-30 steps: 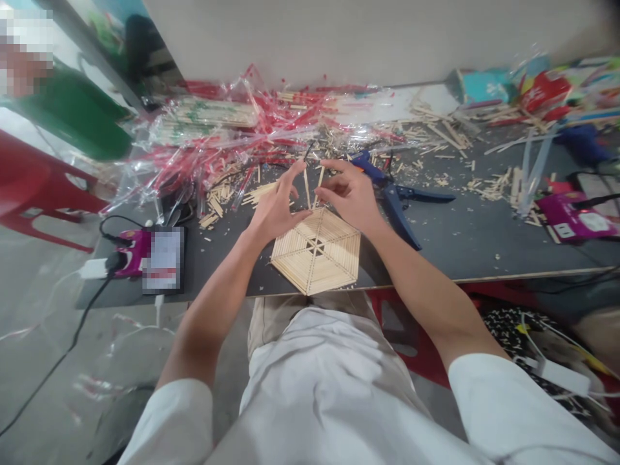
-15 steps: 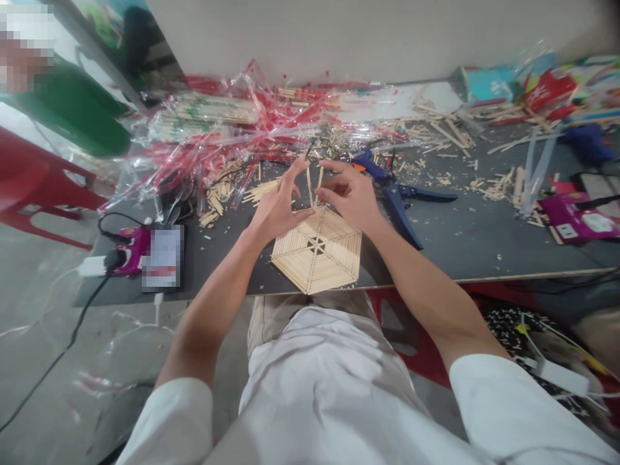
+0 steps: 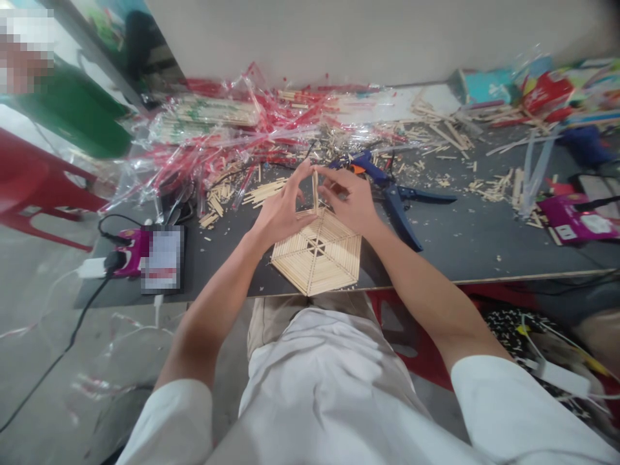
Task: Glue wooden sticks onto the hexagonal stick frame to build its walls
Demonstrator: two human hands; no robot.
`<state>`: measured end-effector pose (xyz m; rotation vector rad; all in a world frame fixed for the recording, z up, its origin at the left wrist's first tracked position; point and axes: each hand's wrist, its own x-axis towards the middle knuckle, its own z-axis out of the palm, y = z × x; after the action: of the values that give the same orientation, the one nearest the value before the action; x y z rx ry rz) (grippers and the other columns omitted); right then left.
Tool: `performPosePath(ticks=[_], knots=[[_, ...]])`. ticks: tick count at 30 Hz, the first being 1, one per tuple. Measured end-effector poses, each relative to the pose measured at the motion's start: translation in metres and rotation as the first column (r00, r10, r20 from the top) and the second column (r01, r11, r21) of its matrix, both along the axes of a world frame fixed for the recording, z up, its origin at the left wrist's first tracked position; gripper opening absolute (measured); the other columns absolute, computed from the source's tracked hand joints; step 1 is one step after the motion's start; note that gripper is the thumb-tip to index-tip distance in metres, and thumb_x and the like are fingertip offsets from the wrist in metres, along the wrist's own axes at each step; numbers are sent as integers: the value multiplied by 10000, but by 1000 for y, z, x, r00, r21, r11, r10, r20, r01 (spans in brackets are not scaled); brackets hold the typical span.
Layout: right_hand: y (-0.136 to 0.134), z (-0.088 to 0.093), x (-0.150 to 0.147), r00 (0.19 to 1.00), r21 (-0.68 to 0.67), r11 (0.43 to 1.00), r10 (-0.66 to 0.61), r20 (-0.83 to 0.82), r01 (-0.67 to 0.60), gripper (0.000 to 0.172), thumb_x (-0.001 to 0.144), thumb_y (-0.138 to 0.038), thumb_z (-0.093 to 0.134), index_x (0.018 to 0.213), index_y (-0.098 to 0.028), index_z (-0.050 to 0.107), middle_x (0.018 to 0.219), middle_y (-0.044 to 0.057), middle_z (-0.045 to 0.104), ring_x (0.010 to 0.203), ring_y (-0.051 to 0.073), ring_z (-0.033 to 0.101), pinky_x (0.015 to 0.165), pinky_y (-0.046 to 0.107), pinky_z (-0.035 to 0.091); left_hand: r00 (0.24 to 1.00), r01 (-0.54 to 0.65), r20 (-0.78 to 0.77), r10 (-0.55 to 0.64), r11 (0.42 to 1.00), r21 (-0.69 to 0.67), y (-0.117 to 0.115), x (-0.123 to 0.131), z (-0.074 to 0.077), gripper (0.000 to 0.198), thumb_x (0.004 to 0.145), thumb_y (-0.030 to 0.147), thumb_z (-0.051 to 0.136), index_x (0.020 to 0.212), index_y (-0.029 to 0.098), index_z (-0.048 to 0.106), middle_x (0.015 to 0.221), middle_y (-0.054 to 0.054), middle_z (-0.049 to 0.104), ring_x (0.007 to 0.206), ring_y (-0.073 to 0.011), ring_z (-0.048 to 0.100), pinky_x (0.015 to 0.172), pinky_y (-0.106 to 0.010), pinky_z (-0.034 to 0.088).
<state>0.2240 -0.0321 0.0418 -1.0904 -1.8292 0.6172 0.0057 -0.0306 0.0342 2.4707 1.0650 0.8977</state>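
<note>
Near the body, the left hand [image 3: 281,210] and right hand [image 3: 346,200] were close together, fingertips clamped on one upright craft stick [image 3: 315,192]. It stood on the top edge of one hexagonal stick panel [image 3: 317,255], lying flat at the near edge of the dark worktable [image 3: 450,252]. Beyond lay one pair of blue-handled cutters [image 3: 400,216] and uncountable loose stick pieces [image 3: 261,192].

A plain off-white wall [image 3: 339,39] stands behind a dark grey workbench top [image 3: 460,252], with a red plastic stool [image 3: 39,181] on the grey concrete floor [image 3: 43,361] at left
</note>
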Motion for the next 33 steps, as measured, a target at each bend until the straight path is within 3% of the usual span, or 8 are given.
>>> performPosePath(ticks=[12, 22, 27, 33], knots=[[-4, 9, 0, 1000, 9, 1000, -29, -1, 29, 343, 995, -436, 610, 1279, -304, 751, 1009, 68, 727, 819, 225, 660, 795, 420, 584, 1000, 22, 12, -21, 999, -28, -3, 3, 0, 1059, 943, 563, 650, 1688, 399, -85, 1734, -116, 345, 976, -213, 715, 715, -364, 616], [0, 1, 2, 999, 33, 999, -36, 9, 36, 359, 1015, -489, 600, 1294, -303, 729, 1025, 64, 711, 771, 199, 653, 778, 405, 593, 999, 19, 45, -18, 999, -29, -7, 7, 4, 1036, 960, 605, 632, 1682, 412, -85, 1731, -125, 346, 996, -206, 716, 715, -341, 617], [2, -5, 0, 995, 70, 997, -26, -101, 33, 405, 982, -554, 650, 1265, -276, 727, 981, 42, 718, 701, 157, 621, 692, 345, 568, 992, 72, 102, -78, 996, 56, -4, 8, -1, 1015, 967, 626, 616, 1686, 397, -63, 1695, -148, 394, 925, -182, 705, 635, -295, 576], [6, -9, -2, 968, -27, 1000, -1, -249, -6, 546, 869, -673, 752, 1196, -236, 738, 886, 12, 713, 621, 108, 583, 593, 273, 487, 989, 61, 130, -73, 994, 88, -2, 9, -5, 998, 961, 637, 602, 1686, 398, -40, 1671, -150, 402, 887, -167, 679, 600, -279, 544]])
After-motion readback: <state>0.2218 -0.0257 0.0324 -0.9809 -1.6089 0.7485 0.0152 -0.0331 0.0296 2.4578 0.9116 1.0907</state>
